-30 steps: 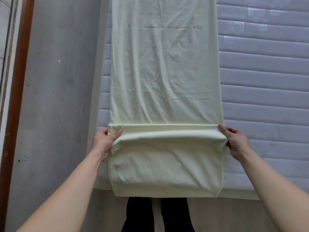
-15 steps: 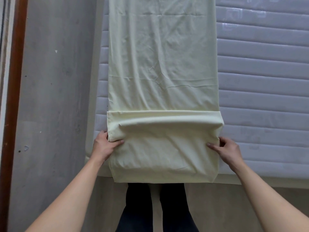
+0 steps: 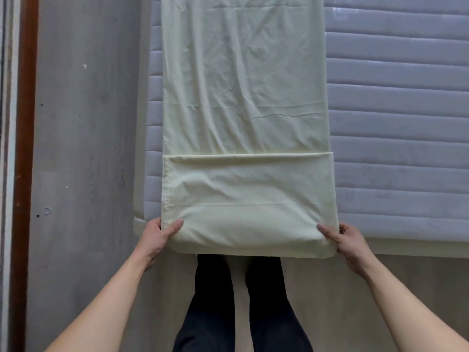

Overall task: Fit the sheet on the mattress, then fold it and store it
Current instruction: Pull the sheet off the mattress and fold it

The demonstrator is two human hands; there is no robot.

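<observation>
A pale yellow sheet (image 3: 243, 97), folded into a long strip, lies lengthwise along the left part of the grey quilted mattress (image 3: 396, 138). Its near end is folded over into a thick band reaching the mattress's front edge. My left hand (image 3: 158, 236) grips the band's near left corner, thumb on top and fingers underneath. My right hand (image 3: 342, 240) grips the near right corner the same way.
Grey floor (image 3: 83, 148) runs along the left of the mattress, bounded by a brown wooden frame (image 3: 24, 148). My dark-trousered legs (image 3: 238, 301) stand against the mattress's front edge under the sheet's end.
Both hands let go of the fold's far edge and slid back toward me to the near corners. The folded band now lies flatter on the strip.
</observation>
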